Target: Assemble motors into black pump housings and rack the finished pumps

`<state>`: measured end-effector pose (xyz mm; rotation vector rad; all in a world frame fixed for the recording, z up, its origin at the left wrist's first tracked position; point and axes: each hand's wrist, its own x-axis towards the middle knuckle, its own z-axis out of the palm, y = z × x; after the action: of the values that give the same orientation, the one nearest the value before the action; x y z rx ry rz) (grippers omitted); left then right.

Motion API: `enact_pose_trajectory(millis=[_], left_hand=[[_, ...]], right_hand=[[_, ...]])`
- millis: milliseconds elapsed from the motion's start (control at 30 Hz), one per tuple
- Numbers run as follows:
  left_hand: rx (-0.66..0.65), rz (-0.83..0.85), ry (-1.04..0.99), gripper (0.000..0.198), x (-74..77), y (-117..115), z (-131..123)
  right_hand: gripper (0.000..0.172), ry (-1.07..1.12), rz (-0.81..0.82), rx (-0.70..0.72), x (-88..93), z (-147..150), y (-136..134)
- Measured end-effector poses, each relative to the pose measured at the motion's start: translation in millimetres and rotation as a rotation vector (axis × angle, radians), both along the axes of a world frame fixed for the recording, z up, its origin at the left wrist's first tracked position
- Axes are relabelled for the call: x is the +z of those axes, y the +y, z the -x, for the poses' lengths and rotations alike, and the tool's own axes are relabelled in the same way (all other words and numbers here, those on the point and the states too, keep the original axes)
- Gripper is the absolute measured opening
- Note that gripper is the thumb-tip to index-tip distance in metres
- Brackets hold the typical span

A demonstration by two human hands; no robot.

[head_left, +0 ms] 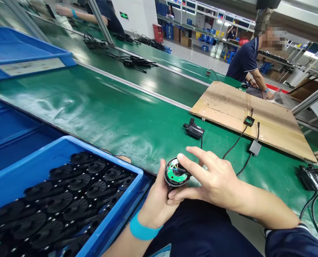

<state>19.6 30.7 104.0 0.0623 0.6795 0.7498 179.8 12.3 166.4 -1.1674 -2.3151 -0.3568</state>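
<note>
Green circuit board sits in a round black housing, gripped by the left hand over the bench edge; right hand fingers spread, index pressing. Excess pressure could crack the board or knock the housing loose.

This is a factory assembly hall. Long green conveyor belts run the length of the room, with blue parts bins full of identical black moulded parts beside them. Another worker in a dark uniform shirt stands at the line, and stocked shelving fills the background
</note>
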Motion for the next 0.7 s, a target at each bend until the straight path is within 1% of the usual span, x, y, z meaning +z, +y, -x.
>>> enact_pose_trajectory(millis=[33, 100, 133, 167, 200, 233, 300, 333, 400, 467, 500, 633, 700], left_hand=[[-0.002, 0.022, 0.025, 0.049, -3.7, 3.5, -0.4], [-0.005, 0.085, 0.092, 0.050, -12.6, 8.7, -0.9], [-0.009, 0.112, 0.117, 0.050, -17.1, 10.0, -0.5], [-0.010, 0.128, 0.128, 0.049, -20.8, 10.6, 0.5], [-0.008, 0.123, 0.124, 0.048, -23.7, 10.5, 2.0], [-0.007, 0.098, 0.108, 0.047, -25.5, 10.2, 3.6], [-0.010, 0.022, 0.065, 0.048, -26.8, 9.9, 6.2], [-0.003, 0.002, 0.058, 0.048, -26.9, 10.1, 6.7], [0.019, 0.024, 0.075, 0.043, -27.5, 11.2, 5.8], [0.045, 0.080, 0.108, 0.037, -29.3, 11.3, 3.8], [0.064, 0.083, 0.117, 0.036, -30.4, 10.6, 3.1], [0.138, -0.041, 0.110, 0.043, -32.7, 6.3, 3.9], [0.146, -0.049, 0.131, 0.040, -33.4, 5.3, 5.3]], right_hand=[[0.070, 0.062, 0.007, 0.032, -16.2, 1.2, 5.1], [0.064, 0.192, 0.086, 0.094, -45.7, 2.0, 15.1], [0.063, 0.251, 0.132, 0.107, -56.5, 2.0, 18.9], [0.064, 0.297, 0.171, 0.114, -63.5, 2.0, 21.2], [0.065, 0.329, 0.193, 0.121, -66.5, 2.1, 22.1], [0.065, 0.343, 0.194, 0.132, -66.0, 2.4, 21.7], [0.064, 0.310, 0.180, 0.144, -58.7, 3.8, 19.2], [0.063, 0.268, 0.190, 0.132, -54.5, 4.8, 18.2], [0.060, 0.180, 0.261, 0.064, -50.1, 6.7, 18.0], [0.059, 0.147, 0.345, -0.010, -51.8, 8.1, 19.4], [0.059, 0.152, 0.362, -0.028, -53.9, 8.5, 20.1], [0.061, 0.178, 0.301, 0.011, -60.2, 10.1, 21.1], [0.062, 0.153, 0.329, -0.011, -61.3, 11.8, 23.5]])
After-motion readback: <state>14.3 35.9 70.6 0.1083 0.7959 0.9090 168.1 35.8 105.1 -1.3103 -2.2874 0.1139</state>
